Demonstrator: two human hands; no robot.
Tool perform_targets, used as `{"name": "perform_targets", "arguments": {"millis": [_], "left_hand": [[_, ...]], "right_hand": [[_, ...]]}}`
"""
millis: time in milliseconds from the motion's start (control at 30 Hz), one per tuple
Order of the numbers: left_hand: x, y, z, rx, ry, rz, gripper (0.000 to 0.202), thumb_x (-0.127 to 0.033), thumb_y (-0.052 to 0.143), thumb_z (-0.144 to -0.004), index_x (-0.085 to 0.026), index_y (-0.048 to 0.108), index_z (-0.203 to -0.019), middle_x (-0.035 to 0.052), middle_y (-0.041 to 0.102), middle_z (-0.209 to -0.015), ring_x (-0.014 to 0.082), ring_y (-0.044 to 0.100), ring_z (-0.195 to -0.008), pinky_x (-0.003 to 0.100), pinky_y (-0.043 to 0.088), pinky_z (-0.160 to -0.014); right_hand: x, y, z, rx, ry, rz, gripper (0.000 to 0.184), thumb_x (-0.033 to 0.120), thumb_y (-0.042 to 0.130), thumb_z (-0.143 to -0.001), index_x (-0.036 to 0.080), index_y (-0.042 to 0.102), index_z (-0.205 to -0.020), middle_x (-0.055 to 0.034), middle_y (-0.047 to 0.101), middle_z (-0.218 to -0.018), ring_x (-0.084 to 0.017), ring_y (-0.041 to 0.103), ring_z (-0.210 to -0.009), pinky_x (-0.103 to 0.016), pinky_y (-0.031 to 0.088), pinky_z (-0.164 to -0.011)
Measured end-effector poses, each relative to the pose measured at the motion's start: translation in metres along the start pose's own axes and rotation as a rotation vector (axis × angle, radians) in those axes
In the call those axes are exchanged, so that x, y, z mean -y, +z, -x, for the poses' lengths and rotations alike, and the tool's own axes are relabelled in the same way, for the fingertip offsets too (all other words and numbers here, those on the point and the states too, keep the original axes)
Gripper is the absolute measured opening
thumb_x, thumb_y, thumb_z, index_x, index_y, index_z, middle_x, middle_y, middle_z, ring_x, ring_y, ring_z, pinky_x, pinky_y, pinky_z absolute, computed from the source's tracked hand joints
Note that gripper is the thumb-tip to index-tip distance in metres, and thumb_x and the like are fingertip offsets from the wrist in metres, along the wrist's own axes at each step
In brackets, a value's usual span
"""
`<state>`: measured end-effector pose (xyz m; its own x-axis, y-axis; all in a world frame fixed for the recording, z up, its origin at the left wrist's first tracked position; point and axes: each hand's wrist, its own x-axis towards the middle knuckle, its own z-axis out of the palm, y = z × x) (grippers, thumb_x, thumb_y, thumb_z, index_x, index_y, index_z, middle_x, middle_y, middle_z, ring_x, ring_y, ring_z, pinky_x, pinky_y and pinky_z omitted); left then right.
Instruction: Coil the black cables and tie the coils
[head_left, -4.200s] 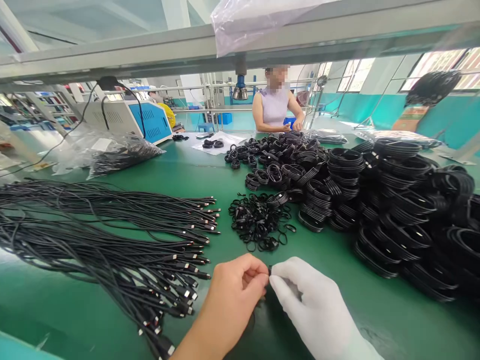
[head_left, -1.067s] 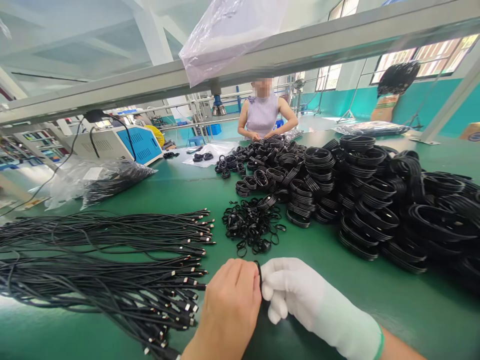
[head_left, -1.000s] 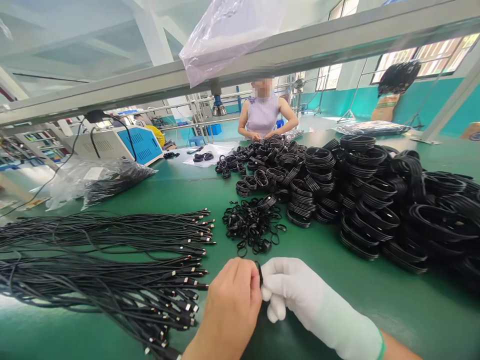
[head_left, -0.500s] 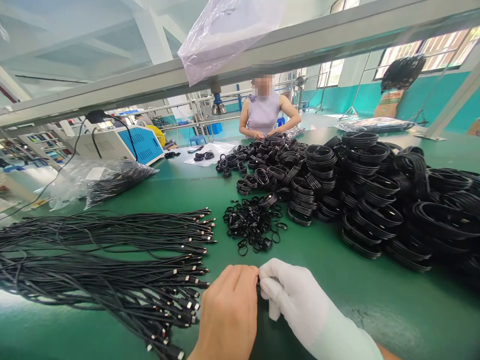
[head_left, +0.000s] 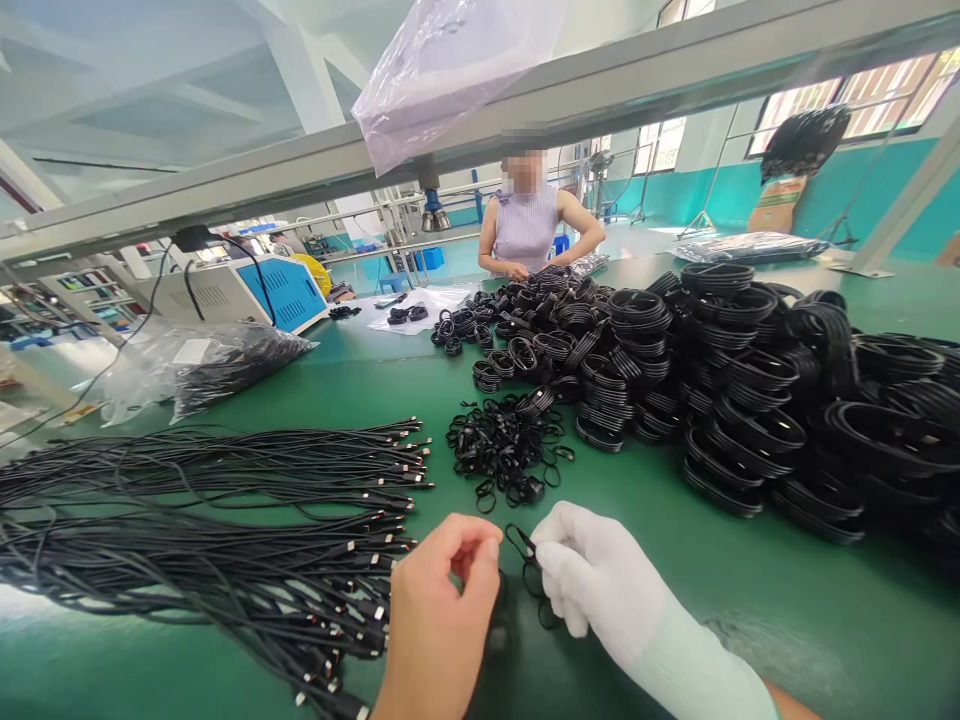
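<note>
My left hand (head_left: 446, 610) is bare, its thumb and forefinger brought together in a pinch above the table. Whether anything sits between those fingertips I cannot make out. My right hand (head_left: 600, 580), in a white glove, is closed on a few small black looped ties (head_left: 531, 578), which hang out on its left side. A narrow gap separates one loop from my left fingertips. Beyond both hands lies a loose heap of the same sort of small black ties (head_left: 502, 450). Straight black cables (head_left: 225, 540) with metal-tipped plugs are spread to the left of my left hand.
Coiled black cables (head_left: 739, 400) are stacked high on the right and across the back of the green table (head_left: 360, 385). A co-worker (head_left: 529, 230) sits opposite. Clear plastic bags (head_left: 202, 365) and a blue-and-white machine (head_left: 262, 290) stand back left. A metal beam (head_left: 637, 90) crosses overhead.
My hands, earlier touching at the fingertips, have drawn apart. The black loops now show at my right hand, and my left hand has turned so its thumb is visible.
</note>
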<state>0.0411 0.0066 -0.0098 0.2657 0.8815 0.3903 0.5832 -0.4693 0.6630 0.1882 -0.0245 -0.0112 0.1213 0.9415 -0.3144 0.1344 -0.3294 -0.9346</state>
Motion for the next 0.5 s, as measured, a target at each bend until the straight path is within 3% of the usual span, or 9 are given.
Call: {"name": "perform_targets", "arguments": {"millis": [167,233,367,500], "left_hand": [[-0.003,-0.002,0.004,-0.061,0.277,-0.123,0.015,-0.013,0.050,-0.084,-0.021,0.063,-0.080,0.0003,0.065,-0.078,0.0138,0.061,-0.069,0.022,0.049,-0.063],[-0.004,-0.002,0.005,-0.018,0.279,-0.174,0.017,-0.014,0.049,-0.085,-0.021,0.063,-0.078,0.0009,0.065,-0.076,0.0153,0.061,-0.069,0.024,0.049,-0.062],[-0.006,-0.004,0.004,0.095,0.246,-0.189,0.019,-0.014,0.047,-0.086,-0.022,0.063,-0.079,0.0004,0.065,-0.074,0.0155,0.060,-0.068,0.024,0.048,-0.059],[-0.007,-0.004,0.004,0.049,0.330,-0.185,0.019,-0.010,0.047,-0.083,-0.020,0.060,-0.075,0.0001,0.062,-0.070,0.0145,0.056,-0.065,0.025,0.045,-0.059]], "right_hand": [[0.000,0.005,0.001,0.031,0.003,-0.019,0.007,0.020,0.040,-0.072,0.021,0.042,-0.065,0.0078,0.047,-0.050,-0.007,0.043,-0.038,-0.020,0.035,-0.042],[0.002,0.005,0.004,0.029,-0.041,0.012,0.007,0.020,0.041,-0.072,0.021,0.042,-0.065,0.0072,0.047,-0.051,-0.007,0.043,-0.039,-0.020,0.036,-0.042],[0.002,0.003,0.008,0.003,-0.260,0.225,0.012,0.020,0.039,-0.075,0.022,0.044,-0.065,0.0053,0.047,-0.050,-0.010,0.044,-0.043,-0.022,0.036,-0.045],[-0.001,0.004,0.012,-0.118,-0.460,0.493,0.018,0.018,0.039,-0.077,0.022,0.044,-0.060,0.0035,0.047,-0.049,-0.011,0.041,-0.045,-0.024,0.033,-0.047]]}}
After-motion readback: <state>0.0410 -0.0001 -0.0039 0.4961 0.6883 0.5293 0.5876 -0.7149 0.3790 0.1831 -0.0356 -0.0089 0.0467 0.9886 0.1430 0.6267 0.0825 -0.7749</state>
